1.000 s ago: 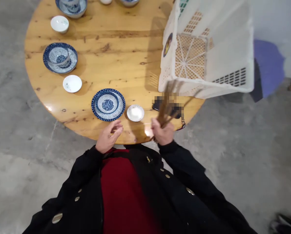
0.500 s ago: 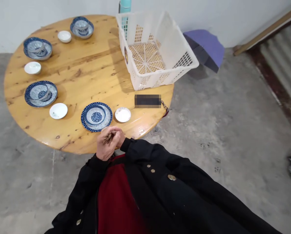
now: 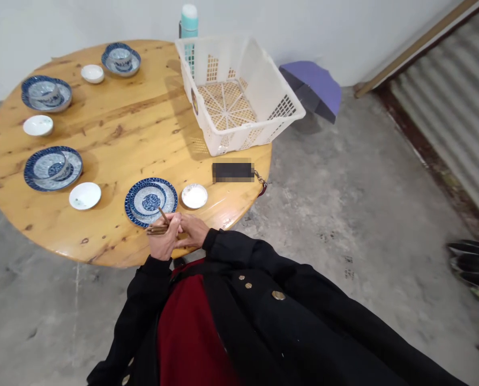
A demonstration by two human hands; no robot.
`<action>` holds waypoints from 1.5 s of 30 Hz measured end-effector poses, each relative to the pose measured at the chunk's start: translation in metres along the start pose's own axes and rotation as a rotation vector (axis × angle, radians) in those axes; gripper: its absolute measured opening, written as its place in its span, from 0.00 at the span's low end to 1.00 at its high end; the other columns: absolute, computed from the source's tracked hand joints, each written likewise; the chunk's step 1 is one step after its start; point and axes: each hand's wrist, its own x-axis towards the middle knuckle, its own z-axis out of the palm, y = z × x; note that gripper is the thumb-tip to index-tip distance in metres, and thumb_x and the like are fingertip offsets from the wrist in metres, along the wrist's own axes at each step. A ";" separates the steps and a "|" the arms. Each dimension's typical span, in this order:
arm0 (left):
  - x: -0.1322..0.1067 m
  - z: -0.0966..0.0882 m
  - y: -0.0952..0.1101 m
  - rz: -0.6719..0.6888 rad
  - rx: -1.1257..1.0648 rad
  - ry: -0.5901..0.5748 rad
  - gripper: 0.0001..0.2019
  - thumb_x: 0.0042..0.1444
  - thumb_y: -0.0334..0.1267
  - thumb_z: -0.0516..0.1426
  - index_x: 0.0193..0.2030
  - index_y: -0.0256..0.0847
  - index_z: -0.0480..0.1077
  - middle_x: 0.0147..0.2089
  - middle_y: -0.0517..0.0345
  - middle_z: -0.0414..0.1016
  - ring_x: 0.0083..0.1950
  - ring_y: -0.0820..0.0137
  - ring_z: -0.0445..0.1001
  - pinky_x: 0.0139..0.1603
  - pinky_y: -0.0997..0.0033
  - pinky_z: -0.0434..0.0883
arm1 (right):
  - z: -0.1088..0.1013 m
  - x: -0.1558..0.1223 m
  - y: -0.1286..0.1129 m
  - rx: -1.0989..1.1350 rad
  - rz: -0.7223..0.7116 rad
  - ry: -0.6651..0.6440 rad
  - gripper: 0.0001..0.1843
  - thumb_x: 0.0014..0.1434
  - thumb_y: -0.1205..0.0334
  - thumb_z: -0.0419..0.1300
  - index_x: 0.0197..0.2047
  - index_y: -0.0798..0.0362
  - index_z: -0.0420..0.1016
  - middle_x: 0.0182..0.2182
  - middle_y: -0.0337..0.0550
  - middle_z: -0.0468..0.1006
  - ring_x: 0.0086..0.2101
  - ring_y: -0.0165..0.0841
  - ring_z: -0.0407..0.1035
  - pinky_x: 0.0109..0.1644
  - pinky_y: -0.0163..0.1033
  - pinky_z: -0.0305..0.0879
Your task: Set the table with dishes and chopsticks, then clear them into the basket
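The left hand (image 3: 162, 241) is closed around wooden chopsticks (image 3: 157, 229), and the fingers (image 3: 187, 225) of the right hand (image 3: 195, 231) reach to them; their grip I cannot tell. Both hands are at the wooden surface's (image 3: 119, 134) edge, with a blue-and-white plate (image 3: 151, 201) at 12 o'clock.

A round wooden worktop (image 3: 119, 139) carries a white plastic lattice basket (image 3: 227, 104) far right, blue-and-white porcelain saucers (image 3: 53, 169) with cups left, small white dishes (image 3: 84, 195), and a pixelated dark object (image 3: 233, 172) near right.
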 end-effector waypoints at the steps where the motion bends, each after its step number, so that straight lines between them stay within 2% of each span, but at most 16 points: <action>1: 0.001 -0.001 -0.003 0.008 -0.004 0.014 0.17 0.58 0.53 0.61 0.31 0.39 0.74 0.20 0.63 0.68 0.23 0.73 0.68 0.28 0.72 0.69 | -0.011 -0.008 0.008 -0.013 -0.022 0.031 0.27 0.55 0.44 0.70 0.51 0.53 0.76 0.50 0.52 0.80 0.51 0.44 0.73 0.57 0.45 0.68; 3: 0.003 -0.001 -0.009 0.021 -0.034 0.033 0.18 0.59 0.53 0.60 0.30 0.40 0.73 0.19 0.63 0.66 0.22 0.73 0.68 0.27 0.72 0.70 | -0.041 -0.025 0.029 -0.093 0.019 0.149 0.29 0.59 0.43 0.67 0.56 0.53 0.74 0.54 0.54 0.78 0.55 0.45 0.71 0.62 0.48 0.65; 5: 0.004 0.000 -0.012 0.030 -0.054 0.043 0.18 0.60 0.52 0.60 0.29 0.40 0.73 0.19 0.64 0.66 0.22 0.74 0.68 0.28 0.72 0.71 | -0.081 -0.042 0.058 -0.246 0.160 0.255 0.26 0.64 0.47 0.62 0.60 0.52 0.72 0.58 0.56 0.75 0.60 0.46 0.67 0.66 0.52 0.61; 7: 0.006 0.000 -0.012 0.025 -0.052 0.060 0.18 0.60 0.52 0.60 0.29 0.40 0.73 0.18 0.64 0.65 0.22 0.74 0.69 0.28 0.72 0.72 | -0.123 -0.052 0.090 -0.422 0.303 0.237 0.29 0.64 0.52 0.60 0.65 0.55 0.69 0.63 0.60 0.71 0.64 0.49 0.61 0.69 0.57 0.57; 9: 0.007 0.001 -0.009 0.007 -0.034 0.078 0.18 0.60 0.53 0.60 0.28 0.40 0.72 0.17 0.65 0.63 0.22 0.73 0.69 0.28 0.72 0.72 | -0.159 -0.054 0.122 -0.565 0.423 0.182 0.37 0.61 0.53 0.63 0.69 0.59 0.63 0.68 0.63 0.63 0.68 0.53 0.55 0.70 0.61 0.52; 12: 0.010 0.004 -0.003 -0.013 -0.014 0.095 0.19 0.58 0.54 0.60 0.27 0.40 0.72 0.16 0.66 0.61 0.20 0.73 0.67 0.26 0.71 0.71 | -0.195 -0.047 0.161 -0.687 0.526 0.063 0.49 0.56 0.49 0.68 0.74 0.57 0.54 0.73 0.61 0.55 0.71 0.55 0.48 0.70 0.62 0.49; 14: 0.012 0.006 0.001 -0.021 -0.017 0.111 0.19 0.58 0.53 0.61 0.27 0.40 0.72 0.16 0.66 0.60 0.20 0.73 0.66 0.25 0.72 0.69 | -0.209 -0.039 0.179 -0.714 0.550 -0.022 0.54 0.54 0.48 0.70 0.75 0.57 0.50 0.73 0.62 0.53 0.71 0.55 0.46 0.71 0.60 0.48; 17: 0.015 0.010 0.005 -0.038 -0.039 0.152 0.17 0.58 0.51 0.61 0.27 0.39 0.72 0.16 0.66 0.61 0.20 0.74 0.66 0.24 0.73 0.68 | -0.224 -0.031 0.194 -0.694 0.549 -0.125 0.58 0.53 0.47 0.71 0.76 0.60 0.47 0.72 0.65 0.55 0.71 0.53 0.49 0.71 0.57 0.48; 23: 0.018 0.020 0.007 -0.094 0.004 0.222 0.17 0.58 0.51 0.60 0.27 0.40 0.70 0.17 0.65 0.62 0.19 0.75 0.63 0.23 0.73 0.66 | -0.249 -0.027 0.210 -0.672 0.406 -0.206 0.53 0.53 0.52 0.71 0.74 0.63 0.52 0.68 0.67 0.63 0.66 0.53 0.59 0.69 0.54 0.49; 31: 0.018 0.030 0.010 -0.121 0.020 0.299 0.17 0.57 0.52 0.60 0.27 0.41 0.69 0.16 0.66 0.61 0.19 0.75 0.64 0.24 0.72 0.65 | -0.281 -0.024 0.233 -0.733 0.373 -0.309 0.54 0.52 0.56 0.71 0.75 0.60 0.51 0.68 0.66 0.64 0.66 0.54 0.60 0.67 0.56 0.54; 34: 0.014 0.031 0.010 -0.131 -0.018 0.308 0.18 0.57 0.53 0.61 0.27 0.41 0.69 0.16 0.66 0.60 0.19 0.75 0.65 0.25 0.72 0.67 | -0.275 -0.033 0.225 -0.747 0.341 -0.266 0.53 0.52 0.52 0.71 0.74 0.58 0.52 0.70 0.64 0.61 0.66 0.57 0.59 0.66 0.60 0.56; 37: 0.010 0.031 0.008 -0.155 -0.045 0.289 0.19 0.56 0.55 0.61 0.26 0.40 0.69 0.17 0.65 0.62 0.20 0.74 0.67 0.25 0.72 0.68 | -0.253 -0.036 0.190 -0.681 0.242 -0.076 0.43 0.58 0.50 0.66 0.71 0.55 0.59 0.68 0.61 0.64 0.64 0.57 0.62 0.65 0.62 0.60; 39: 0.008 0.029 0.007 -0.168 -0.055 0.267 0.20 0.56 0.55 0.61 0.27 0.40 0.70 0.17 0.64 0.63 0.21 0.74 0.68 0.26 0.72 0.69 | -0.232 -0.032 0.149 -0.513 0.147 0.048 0.32 0.64 0.49 0.60 0.67 0.54 0.67 0.60 0.59 0.74 0.58 0.52 0.70 0.62 0.57 0.67; 41: 0.007 0.026 0.006 -0.159 -0.071 0.233 0.20 0.56 0.56 0.61 0.27 0.40 0.71 0.17 0.64 0.64 0.21 0.74 0.68 0.27 0.71 0.70 | -0.208 -0.022 0.098 -0.280 0.045 0.096 0.25 0.67 0.49 0.56 0.62 0.52 0.72 0.50 0.53 0.80 0.49 0.45 0.77 0.56 0.51 0.72; 43: 0.005 0.022 0.007 -0.138 -0.080 0.180 0.21 0.56 0.57 0.62 0.27 0.40 0.72 0.17 0.64 0.64 0.21 0.73 0.68 0.27 0.71 0.71 | -0.183 -0.008 0.045 -0.098 -0.062 0.108 0.21 0.69 0.48 0.56 0.57 0.50 0.76 0.46 0.49 0.81 0.44 0.41 0.78 0.53 0.47 0.74; 45: 0.003 0.018 0.009 -0.114 -0.072 0.103 0.22 0.56 0.57 0.62 0.26 0.39 0.72 0.17 0.63 0.65 0.21 0.73 0.68 0.27 0.72 0.71 | -0.160 0.008 0.000 0.014 -0.172 0.112 0.20 0.69 0.47 0.57 0.56 0.49 0.78 0.46 0.48 0.80 0.45 0.39 0.77 0.54 0.46 0.74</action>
